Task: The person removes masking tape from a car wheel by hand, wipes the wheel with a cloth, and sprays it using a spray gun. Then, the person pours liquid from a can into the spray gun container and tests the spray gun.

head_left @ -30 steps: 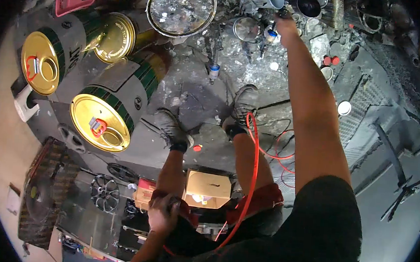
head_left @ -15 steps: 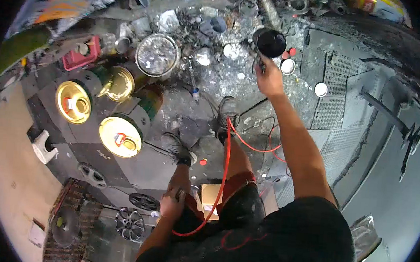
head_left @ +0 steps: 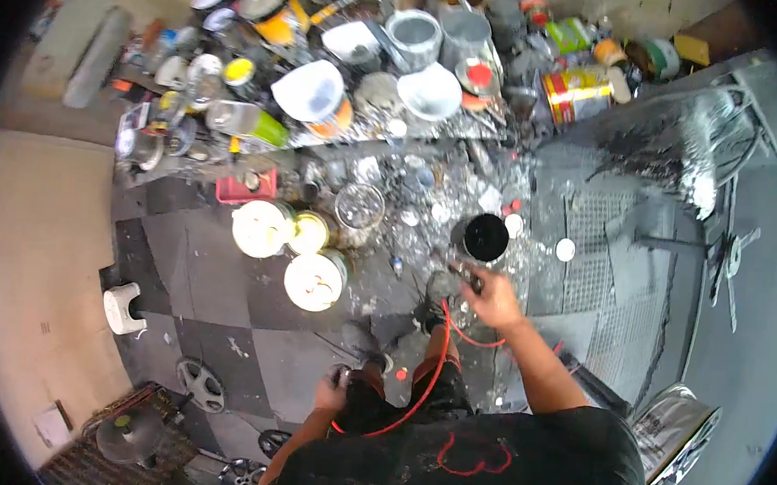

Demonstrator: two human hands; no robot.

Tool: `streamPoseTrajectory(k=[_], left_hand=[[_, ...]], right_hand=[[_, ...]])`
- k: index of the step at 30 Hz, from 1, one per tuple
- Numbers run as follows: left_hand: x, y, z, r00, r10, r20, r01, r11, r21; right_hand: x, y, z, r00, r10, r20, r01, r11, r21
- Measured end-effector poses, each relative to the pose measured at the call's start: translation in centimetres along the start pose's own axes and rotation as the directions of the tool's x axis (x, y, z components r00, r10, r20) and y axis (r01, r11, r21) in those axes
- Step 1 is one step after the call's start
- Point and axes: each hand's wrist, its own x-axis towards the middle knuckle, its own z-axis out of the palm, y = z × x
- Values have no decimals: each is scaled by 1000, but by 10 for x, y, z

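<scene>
My right hand [head_left: 493, 298] is closed around the dark handle of what looks like a spray gun. Its round cup [head_left: 486, 238], black inside, faces up above the littered floor. My left hand [head_left: 333, 390] is beside my left knee with curled fingers. Something small and dark shows at those fingers, too unclear to name. A red hose [head_left: 433, 372] runs from my waist past my right shoe and passes out of sight behind my right forearm.
Paint tins [head_left: 315, 281] stand left of my feet near a pink tray [head_left: 246, 186]. Ahead is a cluttered bench [head_left: 373, 138] bearing buckets and cans. A white stool [head_left: 123, 308] stands left; a chrome wheel [head_left: 677, 438] is at right. White lids [head_left: 565, 249] lie on the floor.
My view has tilted up, bringing the bench into sight. My right hand has drawn the spray gun closer to me across the floor clutter. My left hand stays by my knee.
</scene>
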Motion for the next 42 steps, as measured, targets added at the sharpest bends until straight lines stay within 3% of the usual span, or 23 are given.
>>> streamPoseTrajectory(k=[2, 4, 6, 7, 9, 12, 14, 15, 16, 17, 18, 19, 20, 25, 27, 28, 30, 31, 32, 33, 38, 40, 42], left_hand=[[-4, -15, -28, 996, -82, -22, 73, 956, -283], [-7, -25, -59, 991, 4, -130, -56, 917, -394], [-26, 2, -108, 967, -247, -55, 143, 711, -688], [-31, 6, -122, 944, -325, -51, 162, 594, -788], [-46, 2, -148, 939, -327, -104, 105, 561, -821], [-72, -7, -169, 927, -331, -177, 41, 557, -830], [-92, 0, -171, 909, -372, -185, 24, 491, -871], [-100, -1, -168, 925, -340, -167, -5, 428, -904], [-105, 5, -161, 921, -351, -171, -8, 419, -908], [-115, 16, -152, 914, -354, -196, -53, 373, -926], [-125, 27, -141, 905, -363, -221, -97, 329, -939], [-129, 37, -127, 888, -400, -227, -107, 300, -948], [-133, 46, -111, 882, -417, -221, -94, 303, -948], [-119, 114, -33, 796, -575, -188, 37, 357, -933], [-108, 143, -21, 797, -574, -190, 28, 349, -937], [-105, 156, -20, 820, -470, -327, -22, 545, -838], [-101, 176, -21, 825, -348, -445, -86, 702, -707], [-96, 189, -30, 839, -376, -394, -126, 569, -812], [-93, 203, -39, 855, -393, -339, -160, 422, -892], [-92, 217, -46, 872, -353, -338, -208, 359, -910], [-67, 230, -53, 893, -315, -322, -203, 356, -912], [-56, 235, -56, 899, -342, -273, -112, 422, -900], [-45, 242, -61, 914, -296, -276, -116, 461, -880]], right_hand=[[-37, -19, 9, 985, 167, 44, -169, 985, 37], [-69, -26, 16, 975, 200, 100, -202, 979, 11], [-101, -41, 18, 979, 173, 112, -173, 985, -13], [-115, -42, 21, 978, 190, 84, -196, 978, 73], [-124, -47, 11, 980, 190, 57, -197, 968, 157], [-122, -55, -8, 961, 207, 185, -238, 957, 166], [-100, -52, -17, 987, 142, 75, -138, 988, -64], [-81, -39, -19, 1000, -12, 6, 13, 996, -89], [-58, -26, -28, 1000, -21, 15, 22, 997, -79], [-38, -28, -41, 998, -51, -21, 46, 977, -209], [-21, -49, -66, 999, 9, 36, -3, 989, -150], [4, -30, -71, 991, -133, -31, 124, 973, -193], [24, -33, -90, 977, -211, -21, 199, 947, -251], [77, -73, -186, 953, -302, -20, 278, 901, -332], [82, -95, -216, 958, -285, -17, 271, 929, -253], [87, -99, -225, 958, -286, -11, 277, 936, -216], [97, -102, -236, 927, -371, -61, 352, 913, -207], [99, -102, -239, 886, -449, -113, 415, 879, -235], [101, -104, -243, 882, -458, -109, 423, 873, -241], [104, -106, -247, 901, -426, -83, 396, 884, -248], [107, -130, -265, 896, -437, -80, 392, 863, -318], [104, -134, -275, 888, -448, -109, 394, 860, -325], [113, -135, -284, 834, -535, -135, 452, 803, -389]])
